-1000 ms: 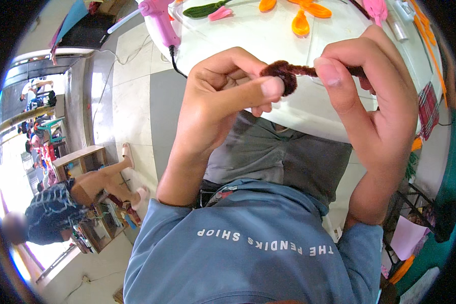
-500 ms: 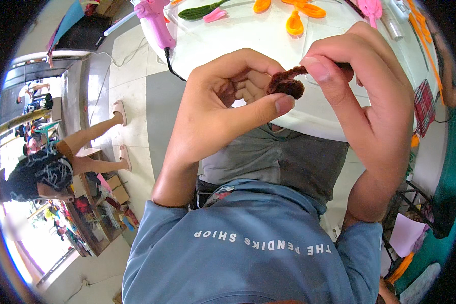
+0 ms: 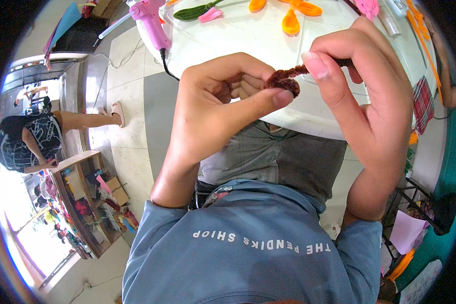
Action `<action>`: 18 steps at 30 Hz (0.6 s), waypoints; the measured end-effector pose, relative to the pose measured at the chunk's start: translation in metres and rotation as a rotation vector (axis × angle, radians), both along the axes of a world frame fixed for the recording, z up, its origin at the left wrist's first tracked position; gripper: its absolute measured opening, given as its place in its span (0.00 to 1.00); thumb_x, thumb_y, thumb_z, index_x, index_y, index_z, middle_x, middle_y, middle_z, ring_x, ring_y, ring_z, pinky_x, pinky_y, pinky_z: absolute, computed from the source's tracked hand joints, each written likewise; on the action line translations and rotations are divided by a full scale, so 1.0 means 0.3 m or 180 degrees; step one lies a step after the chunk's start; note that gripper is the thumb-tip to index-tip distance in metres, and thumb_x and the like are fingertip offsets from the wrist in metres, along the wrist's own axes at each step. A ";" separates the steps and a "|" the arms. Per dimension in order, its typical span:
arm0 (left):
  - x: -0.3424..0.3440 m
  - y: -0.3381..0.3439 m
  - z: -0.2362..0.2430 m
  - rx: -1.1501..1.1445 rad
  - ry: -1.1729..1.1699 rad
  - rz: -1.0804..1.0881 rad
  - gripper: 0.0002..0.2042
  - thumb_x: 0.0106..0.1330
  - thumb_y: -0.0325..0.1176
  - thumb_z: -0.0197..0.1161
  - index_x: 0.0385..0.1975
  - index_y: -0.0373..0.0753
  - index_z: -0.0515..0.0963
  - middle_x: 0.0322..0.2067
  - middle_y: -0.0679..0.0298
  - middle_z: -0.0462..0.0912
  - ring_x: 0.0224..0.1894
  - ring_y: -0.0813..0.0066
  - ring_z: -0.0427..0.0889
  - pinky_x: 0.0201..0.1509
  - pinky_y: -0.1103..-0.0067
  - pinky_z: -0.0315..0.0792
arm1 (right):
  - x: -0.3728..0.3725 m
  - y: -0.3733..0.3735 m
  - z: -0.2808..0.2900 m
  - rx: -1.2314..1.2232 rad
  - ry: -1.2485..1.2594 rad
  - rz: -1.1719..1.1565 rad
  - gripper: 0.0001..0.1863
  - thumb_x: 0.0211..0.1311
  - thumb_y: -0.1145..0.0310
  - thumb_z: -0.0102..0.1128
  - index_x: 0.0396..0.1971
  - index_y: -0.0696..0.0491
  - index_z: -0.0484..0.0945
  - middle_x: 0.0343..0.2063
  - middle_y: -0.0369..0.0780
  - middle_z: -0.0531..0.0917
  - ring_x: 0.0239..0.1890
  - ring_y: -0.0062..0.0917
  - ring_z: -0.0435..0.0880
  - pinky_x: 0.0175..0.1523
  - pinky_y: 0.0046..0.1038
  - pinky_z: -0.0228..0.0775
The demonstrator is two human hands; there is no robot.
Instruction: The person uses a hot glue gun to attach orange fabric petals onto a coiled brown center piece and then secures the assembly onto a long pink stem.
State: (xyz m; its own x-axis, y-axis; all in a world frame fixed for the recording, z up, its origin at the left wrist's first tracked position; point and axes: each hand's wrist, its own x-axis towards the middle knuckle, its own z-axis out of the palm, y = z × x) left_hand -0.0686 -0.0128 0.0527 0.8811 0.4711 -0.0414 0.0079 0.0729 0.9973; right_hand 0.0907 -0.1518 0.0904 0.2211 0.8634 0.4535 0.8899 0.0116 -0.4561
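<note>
Between my two hands is a dark brown pipe cleaner (image 3: 283, 83), its one end coiled into a small spiral. My left hand (image 3: 220, 109) pinches the coil between thumb and fingers. The straight tail runs up and right into my right hand (image 3: 362, 83), whose thumb and forefinger hold it taut. Where the rest of the tail goes behind the right fingers is partly hidden. Both hands are raised over the near edge of the white table (image 3: 228, 38), above my lap.
A pink glue gun (image 3: 151, 25) with a black cord stands at the table's left edge. Farther back lie a dark green leaf shape (image 3: 196, 11), orange petal shapes (image 3: 291, 23) and a pink bundle (image 3: 367, 7). Another person (image 3: 33, 137) is by a wooden shelf (image 3: 88, 202) at left.
The coil is pressed lower under my left thumb, and its loop looks tighter. My hands stay nearly in place. The other person at left has shifted position and turned.
</note>
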 end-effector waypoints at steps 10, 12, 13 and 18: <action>-0.008 0.018 -0.064 -0.0402 -0.0248 0.0226 0.07 0.58 0.22 0.75 0.33 0.32 0.82 0.29 0.60 0.87 0.25 0.83 0.80 0.31 0.86 0.73 | 0.012 0.009 -0.051 0.0776 -0.0068 -0.0095 0.07 0.59 0.70 0.67 0.29 0.55 0.78 0.26 0.37 0.78 0.27 0.28 0.74 0.33 0.30 0.65; -0.004 0.019 -0.089 -0.0501 -0.0445 0.0192 0.07 0.58 0.22 0.74 0.32 0.32 0.82 0.29 0.59 0.86 0.24 0.82 0.79 0.30 0.85 0.72 | 0.019 0.017 -0.074 0.1063 -0.0134 -0.0136 0.08 0.57 0.68 0.67 0.27 0.54 0.77 0.25 0.38 0.78 0.27 0.31 0.76 0.33 0.32 0.67; -0.015 0.037 -0.100 -0.0455 -0.0556 0.0143 0.06 0.59 0.22 0.72 0.33 0.32 0.81 0.28 0.57 0.86 0.23 0.81 0.79 0.29 0.85 0.72 | 0.019 0.033 -0.079 0.1204 -0.0185 -0.0136 0.09 0.56 0.67 0.68 0.26 0.54 0.77 0.24 0.38 0.78 0.26 0.33 0.77 0.33 0.34 0.68; 0.015 0.040 -0.085 -0.0691 -0.0527 0.0171 0.05 0.63 0.24 0.69 0.34 0.31 0.81 0.28 0.56 0.85 0.26 0.78 0.80 0.29 0.83 0.71 | 0.035 0.043 -0.114 0.1589 -0.0278 -0.0250 0.11 0.52 0.64 0.69 0.22 0.53 0.75 0.23 0.40 0.78 0.26 0.38 0.81 0.33 0.39 0.72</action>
